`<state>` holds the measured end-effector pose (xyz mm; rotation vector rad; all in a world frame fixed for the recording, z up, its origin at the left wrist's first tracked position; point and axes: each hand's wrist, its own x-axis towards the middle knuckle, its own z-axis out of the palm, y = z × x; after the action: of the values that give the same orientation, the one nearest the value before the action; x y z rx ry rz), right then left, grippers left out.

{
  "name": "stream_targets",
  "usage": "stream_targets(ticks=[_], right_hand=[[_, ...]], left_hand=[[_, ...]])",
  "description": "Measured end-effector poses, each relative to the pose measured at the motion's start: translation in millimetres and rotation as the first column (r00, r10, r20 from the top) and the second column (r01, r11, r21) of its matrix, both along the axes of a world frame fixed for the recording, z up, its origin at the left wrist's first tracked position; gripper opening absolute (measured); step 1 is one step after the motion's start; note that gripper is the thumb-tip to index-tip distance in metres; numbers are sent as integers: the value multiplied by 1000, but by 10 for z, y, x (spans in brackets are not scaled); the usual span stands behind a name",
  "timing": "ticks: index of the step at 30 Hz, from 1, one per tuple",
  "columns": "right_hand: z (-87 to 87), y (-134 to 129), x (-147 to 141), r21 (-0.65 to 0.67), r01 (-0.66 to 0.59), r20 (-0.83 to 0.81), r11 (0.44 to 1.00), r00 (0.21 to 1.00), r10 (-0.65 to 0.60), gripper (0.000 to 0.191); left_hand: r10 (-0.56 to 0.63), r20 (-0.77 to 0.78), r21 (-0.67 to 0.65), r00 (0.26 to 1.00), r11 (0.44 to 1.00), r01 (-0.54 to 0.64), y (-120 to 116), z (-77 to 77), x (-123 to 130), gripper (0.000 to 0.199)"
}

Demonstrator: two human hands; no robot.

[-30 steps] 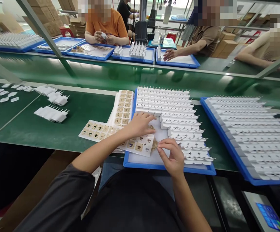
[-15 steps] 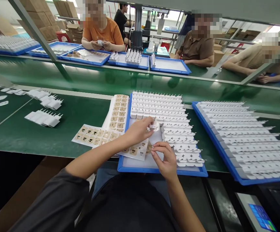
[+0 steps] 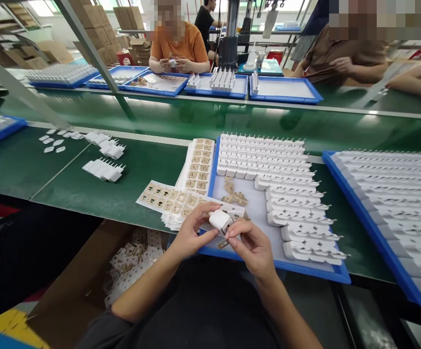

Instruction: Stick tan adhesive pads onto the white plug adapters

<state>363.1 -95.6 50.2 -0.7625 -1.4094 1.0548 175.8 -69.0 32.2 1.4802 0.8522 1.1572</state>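
Note:
My left hand (image 3: 196, 231) grips a white plug adapter (image 3: 219, 219) between thumb and fingers, above the front of a blue-rimmed tray (image 3: 305, 270). On the adapter's right end, my right hand (image 3: 251, 242) has its fingertips pinched together at the dark-marked face. What those fingertips hold is too small to make out. Rows of white adapters (image 3: 265, 155) fill the back and right of the tray. Crumpled tan scraps (image 3: 235, 195) lie in its left part. A sheet of tan stickers (image 3: 174, 198) reaches under my hands from the left.
More sticker sheets (image 3: 198, 165) lie left of the tray. A second full tray (image 3: 388, 213) stands at the right. White adapters (image 3: 105, 169) and flat pieces (image 3: 58, 143) rest at the left. People sit across the bench beyond several trays.
My left hand has come back towards me from the tray, now with an adapter. Both hands have met around it. The camera view has shifted left.

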Motion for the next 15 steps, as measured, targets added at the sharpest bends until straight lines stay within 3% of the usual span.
stream_targets(ticks=[3,7,10,15], right_hand=[[-11,-21,-53,-54,4,-69,999,998,-8,3],[-2,-54,-91,-114,51,-118,992,991,-64,4],[11,-78,-110,-146,40,-142,989,988,-61,6],[30,-101,-99,-174,-55,-223,983,975,15,4]], left_hand=[[51,-242,253,969,967,12,-9,67,-44,57],[268,-404,553,875,833,0,29,107,-72,58],[336,-390,626,857,779,-21,45,48,-81,51],[274,-320,653,907,758,2,3,-70,-76,51]])
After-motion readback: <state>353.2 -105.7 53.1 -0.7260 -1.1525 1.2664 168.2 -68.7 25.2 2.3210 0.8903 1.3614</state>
